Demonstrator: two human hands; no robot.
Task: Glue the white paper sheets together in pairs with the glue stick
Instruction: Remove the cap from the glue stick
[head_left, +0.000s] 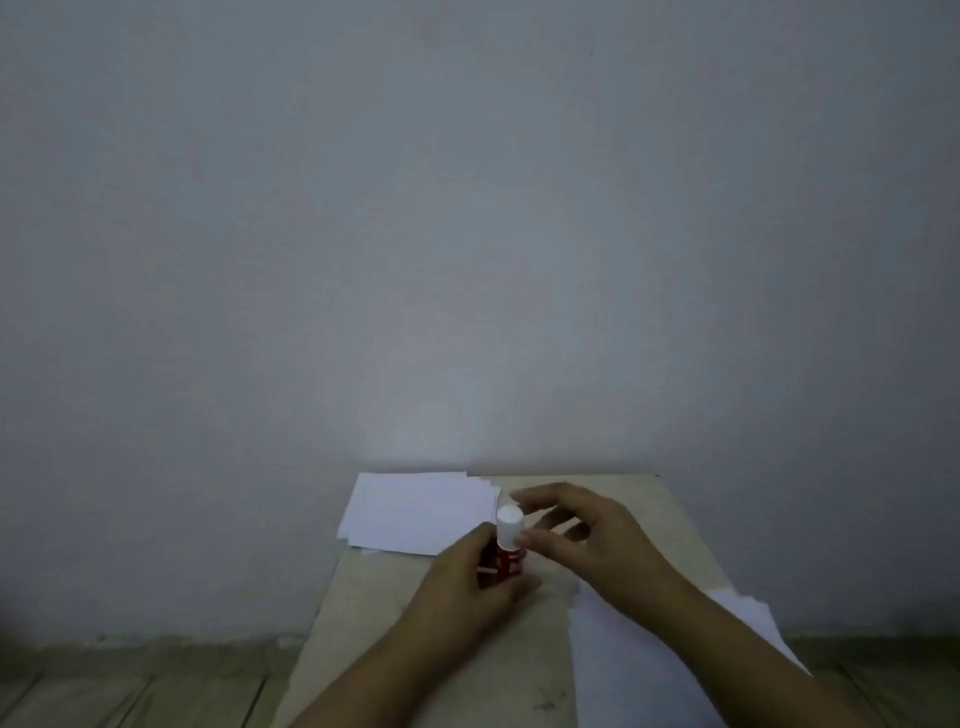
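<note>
A red glue stick (506, 558) with a white cap (509, 525) stands upright in my left hand (475, 579), which grips its red body. My right hand (587, 535) hovers at the cap, thumb touching its side and fingers spread above it. A fanned pile of white paper sheets (415, 512) lies at the table's far left. More white sheets (644, 670) lie near me on the right, partly under my right forearm.
The small beige table (363, 623) stands against a plain grey wall (467, 234). A wooden floor (130, 696) shows at the lower left and right. The table's far right corner (655, 477) sits close to my right hand.
</note>
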